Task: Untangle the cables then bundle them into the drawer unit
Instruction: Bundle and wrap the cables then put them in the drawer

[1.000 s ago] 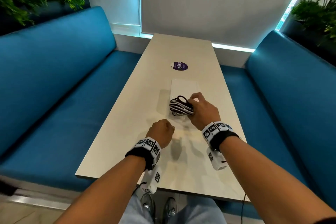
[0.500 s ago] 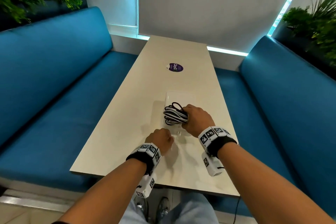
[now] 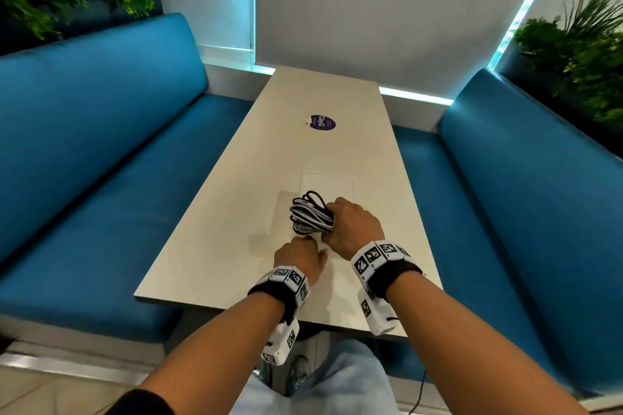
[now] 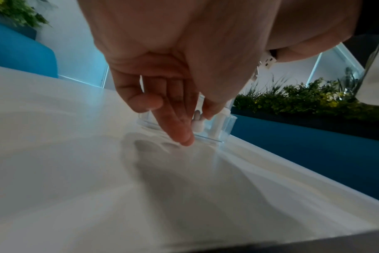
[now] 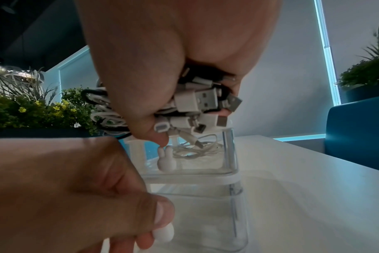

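Cables (image 3: pixel 312 216): a black and white bundle, gripped in the right hand (image 3: pixel 355 227), at centre frame above the drawer unit (image 5: pixel 197 154).
Drawer unit: clear plastic, set on the table (image 3: pixel 236 212); a thin white cable is seen inside.
Left hand (image 3: pixel 298 258): a small white knob (image 5: pixel 163 235) is pinched at lower left of the wrist view.

Cable bundle (image 3: pixel 312 216): I note black and white cords coiled together, held above the drawer unit, with white and metal USB plugs (image 5: pixel 202 101) protruding from the grip
Drawer unit (image 5: pixel 229 149): I see clear plastic, upright on the table; thin white cable (image 5: pixel 197 150) lies inside
Lower drawer (image 5: pixel 238 214): drawn out toward me
Knob (image 5: pixel 166 160): white, rabbit-shaped, on the upper drawer front
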Motion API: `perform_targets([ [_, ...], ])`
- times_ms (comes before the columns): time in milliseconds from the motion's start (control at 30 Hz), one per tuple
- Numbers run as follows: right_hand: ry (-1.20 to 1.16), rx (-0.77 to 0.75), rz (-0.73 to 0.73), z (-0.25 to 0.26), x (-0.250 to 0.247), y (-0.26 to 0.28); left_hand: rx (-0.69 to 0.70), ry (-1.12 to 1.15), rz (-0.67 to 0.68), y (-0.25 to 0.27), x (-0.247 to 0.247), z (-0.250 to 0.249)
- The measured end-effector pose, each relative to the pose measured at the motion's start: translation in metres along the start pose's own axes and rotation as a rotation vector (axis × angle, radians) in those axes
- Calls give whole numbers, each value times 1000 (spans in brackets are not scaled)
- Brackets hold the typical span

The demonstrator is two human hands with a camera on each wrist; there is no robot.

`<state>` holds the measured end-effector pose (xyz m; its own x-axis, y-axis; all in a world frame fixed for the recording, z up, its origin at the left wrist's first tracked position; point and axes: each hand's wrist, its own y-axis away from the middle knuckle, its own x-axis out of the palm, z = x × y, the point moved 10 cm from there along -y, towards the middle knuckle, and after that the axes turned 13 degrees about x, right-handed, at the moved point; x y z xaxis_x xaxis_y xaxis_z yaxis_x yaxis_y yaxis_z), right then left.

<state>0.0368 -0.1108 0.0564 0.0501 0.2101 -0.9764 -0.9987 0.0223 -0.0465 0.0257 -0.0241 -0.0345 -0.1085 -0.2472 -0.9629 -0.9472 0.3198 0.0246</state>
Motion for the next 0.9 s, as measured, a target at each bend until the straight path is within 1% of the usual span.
perform_targets([
  [200,-5,28,-18,0,-1,1,79,-68,-12,13,-9,-5],
  [333,-12,46,-9,-1,-1,3,105,-55,-188,24,-45,0],
  [400,-21,61,-19,-2,-1,4,89,-50,-235,29,-53,7],
  [467,-22,67,-22,-2,-1,4,106,-54,-232,33,-48,12],
  [600,-15,69,-17,-4,0,2,193,-31,-120,37,-23,18],
  [767,-24,75,-19,-4,-1,1,297,78,-120,40,-35,14],
  [800,-27,78,-18,-4,-1,1,302,150,-145,39,-40,14],
  [833,-30,80,-17,-4,-1,1,306,230,-213,39,-50,16],
  [900,-34,83,-6,-4,-1,1,296,322,-405,39,-74,22],
])
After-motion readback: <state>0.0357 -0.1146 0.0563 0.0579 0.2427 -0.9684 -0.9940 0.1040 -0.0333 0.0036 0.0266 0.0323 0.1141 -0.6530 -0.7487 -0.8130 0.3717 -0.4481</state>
